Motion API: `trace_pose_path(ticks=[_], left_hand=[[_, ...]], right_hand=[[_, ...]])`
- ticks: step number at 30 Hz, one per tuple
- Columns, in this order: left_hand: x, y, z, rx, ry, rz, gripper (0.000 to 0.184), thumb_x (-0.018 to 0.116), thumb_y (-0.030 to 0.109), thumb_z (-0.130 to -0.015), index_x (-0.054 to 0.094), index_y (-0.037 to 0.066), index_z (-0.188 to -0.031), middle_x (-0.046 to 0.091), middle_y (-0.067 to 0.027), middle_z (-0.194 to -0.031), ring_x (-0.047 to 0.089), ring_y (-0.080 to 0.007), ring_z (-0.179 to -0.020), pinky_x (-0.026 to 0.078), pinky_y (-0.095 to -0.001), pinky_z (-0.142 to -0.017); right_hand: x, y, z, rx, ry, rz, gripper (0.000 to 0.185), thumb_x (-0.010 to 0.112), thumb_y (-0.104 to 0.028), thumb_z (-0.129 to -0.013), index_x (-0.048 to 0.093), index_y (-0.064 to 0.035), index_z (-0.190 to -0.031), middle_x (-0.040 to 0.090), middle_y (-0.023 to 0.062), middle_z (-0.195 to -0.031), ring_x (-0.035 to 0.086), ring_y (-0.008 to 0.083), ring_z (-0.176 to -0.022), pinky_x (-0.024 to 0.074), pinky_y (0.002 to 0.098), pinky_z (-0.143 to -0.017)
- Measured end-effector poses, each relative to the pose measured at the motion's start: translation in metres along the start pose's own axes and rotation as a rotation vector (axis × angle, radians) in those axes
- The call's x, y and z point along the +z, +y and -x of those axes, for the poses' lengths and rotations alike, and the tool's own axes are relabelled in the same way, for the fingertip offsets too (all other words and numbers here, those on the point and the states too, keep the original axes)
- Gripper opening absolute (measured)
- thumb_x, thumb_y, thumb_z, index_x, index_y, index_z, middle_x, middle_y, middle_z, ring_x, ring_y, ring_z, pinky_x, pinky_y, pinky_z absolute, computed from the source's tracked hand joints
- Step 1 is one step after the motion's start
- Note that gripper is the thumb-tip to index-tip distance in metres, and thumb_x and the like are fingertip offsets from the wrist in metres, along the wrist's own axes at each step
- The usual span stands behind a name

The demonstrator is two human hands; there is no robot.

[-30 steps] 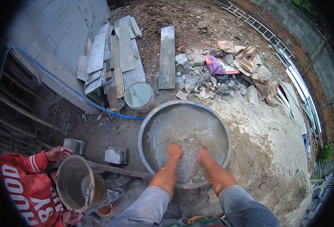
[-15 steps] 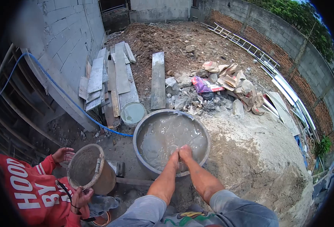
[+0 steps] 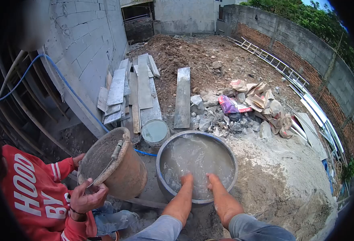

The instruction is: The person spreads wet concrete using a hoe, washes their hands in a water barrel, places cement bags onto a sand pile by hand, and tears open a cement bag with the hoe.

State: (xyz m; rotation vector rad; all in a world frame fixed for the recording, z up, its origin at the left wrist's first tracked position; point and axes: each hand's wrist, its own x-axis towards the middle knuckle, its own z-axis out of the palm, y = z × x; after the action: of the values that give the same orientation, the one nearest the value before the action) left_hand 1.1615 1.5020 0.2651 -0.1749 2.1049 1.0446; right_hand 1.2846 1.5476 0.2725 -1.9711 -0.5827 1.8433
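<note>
A round grey tub [image 3: 234, 160] full of cloudy grey water [image 3: 199, 154] stands right in front of me. My left hand [image 3: 187, 179] dips into the water near the front, its fingers hidden below the surface. Beside it, a short gap to the right, my right hand [image 3: 212, 180] is also partly sunk, and its fingers cannot be made out. Whether either hand holds anything under the water does not show. Left of the tub, a person in a red hoodie [image 3: 36, 188] holds a mortar-crusted bucket [image 3: 124, 176], tilted, with both hands.
A pail of pale liquid [image 3: 155, 131] stands behind the tub, near stacked boards [image 3: 144, 92] and a blue hose [image 3: 66, 80]. Another board [image 3: 183, 98] lies on the soil. Rubble with torn paper bags [image 3: 265, 98] and a sand pile [image 3: 273, 172] are to the right.
My hands, together half a second ago, have moved apart in the water. The person has lifted and tilted the bucket closer to the tub. My view has shifted slightly.
</note>
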Motion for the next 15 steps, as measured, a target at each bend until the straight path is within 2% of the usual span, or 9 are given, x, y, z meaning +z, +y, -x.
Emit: trace_pose_path(ticks=[3,6,9,10,11,13,15], left_hand=[[-0.005,0.021,0.027,0.08,-0.114,-0.292,0.057,0.058,0.038,-0.076,0.055,-0.005,-0.114,0.052,-0.0248,-0.121,0.051,-0.0371,-0.112,0.042,-0.0408,-0.092],[0.044,-0.046,-0.038,-0.01,-0.27,-0.349,0.056,0.056,0.033,-0.078,0.049,-0.004,-0.12,0.051,-0.022,-0.123,0.051,-0.0333,-0.112,0.041,-0.0409,-0.093],[0.058,-0.079,-0.055,-0.267,-0.171,0.018,0.055,0.058,0.034,-0.077,0.053,-0.004,-0.115,0.055,-0.0211,-0.117,0.052,-0.0333,-0.11,0.042,-0.0419,-0.091],[0.05,-0.066,-0.038,-0.238,-0.302,0.217,0.053,0.057,0.036,-0.078,0.054,-0.004,-0.113,0.055,-0.02,-0.114,0.054,-0.0327,-0.104,0.044,-0.0427,-0.089],[0.04,-0.052,-0.02,-0.235,-0.441,0.417,0.051,0.055,0.037,-0.08,0.054,-0.003,-0.111,0.056,-0.0189,-0.112,0.056,-0.0322,-0.099,0.045,-0.0436,-0.086],[0.037,-0.024,-0.007,-0.297,-0.657,0.533,0.045,0.052,0.033,-0.081,0.056,-0.002,-0.108,0.058,-0.0169,-0.106,0.058,-0.0314,-0.094,0.047,-0.0426,-0.083],[0.035,0.007,-0.014,-0.282,-0.722,0.444,0.039,0.048,0.03,-0.083,0.058,-0.001,-0.105,0.059,-0.015,-0.1,0.059,-0.0306,-0.089,0.048,-0.0417,-0.08]], right_hand=[[-0.002,0.03,-0.049,0.07,-0.026,-0.03,0.046,0.054,-0.027,-0.083,0.048,-0.0013,-0.12,0.053,0.017,-0.118,0.054,0.0312,-0.104,0.0438,0.0505,-0.086],[0.018,0.019,-0.052,0.127,-0.126,-0.216,0.042,0.055,-0.027,-0.083,0.051,-0.0019,-0.116,0.056,0.0162,-0.113,0.055,0.0302,-0.101,0.0449,0.05,-0.085],[-0.002,0.001,-0.014,0.281,-0.442,-0.595,0.038,0.055,-0.028,-0.084,0.055,-0.0025,-0.112,0.059,0.0155,-0.108,0.057,0.0292,-0.097,0.0459,0.0495,-0.084],[-0.011,0.003,-0.002,0.299,-0.524,-0.637,0.036,0.055,-0.028,-0.084,0.056,-0.0027,-0.11,0.06,0.0152,-0.106,0.058,0.0289,-0.096,0.0462,0.0493,-0.083],[-0.014,0.004,0.005,0.287,-0.583,-0.614,0.035,0.055,-0.028,-0.084,0.057,-0.0029,-0.109,0.06,0.0149,-0.105,0.058,0.0285,-0.095,0.0465,0.0491,-0.083],[-0.001,-0.004,0.011,0.088,-0.671,-0.338,0.036,0.055,-0.037,-0.08,0.061,-0.0066,-0.099,0.062,0.0108,-0.091,0.061,0.0245,-0.075,0.0514,0.0458,-0.068],[0.008,-0.024,0.043,-0.066,-0.736,0.17,0.036,0.053,-0.04,-0.08,0.062,-0.0072,-0.092,0.063,0.0099,-0.087,0.061,0.025,-0.073,0.0512,0.0445,-0.072]])
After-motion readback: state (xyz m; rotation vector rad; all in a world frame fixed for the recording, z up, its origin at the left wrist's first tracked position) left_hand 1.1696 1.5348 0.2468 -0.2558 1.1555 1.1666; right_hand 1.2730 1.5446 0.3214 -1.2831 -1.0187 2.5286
